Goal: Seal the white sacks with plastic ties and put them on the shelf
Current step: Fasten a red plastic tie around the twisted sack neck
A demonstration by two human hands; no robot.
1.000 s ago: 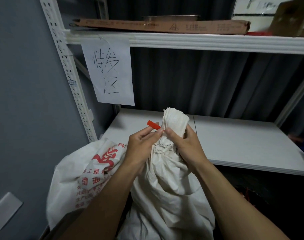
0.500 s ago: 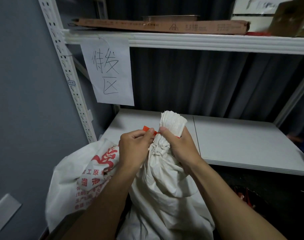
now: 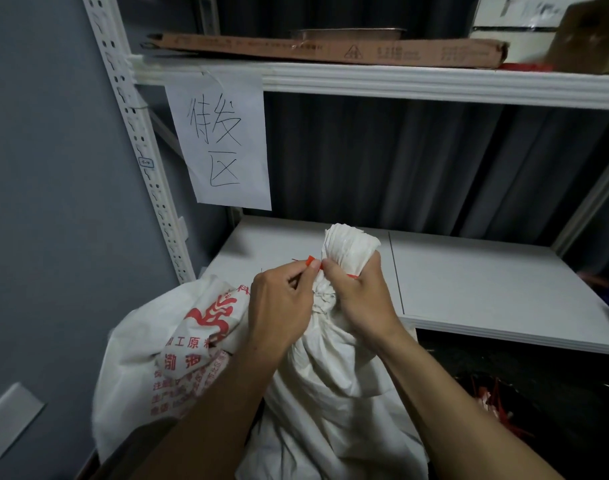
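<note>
Head view: left hand pinches red tie; right hand clamps gathered neck of soft, likely heavy sack. Lift below neck.

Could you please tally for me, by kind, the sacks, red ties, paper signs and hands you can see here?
White sacks: 2, the plain sack being tied and the red-printed sack beside it
Red plastic ties: 1
Handwritten paper signs: 1
Hands: 2, left hand and right hand
Total: 6
</note>
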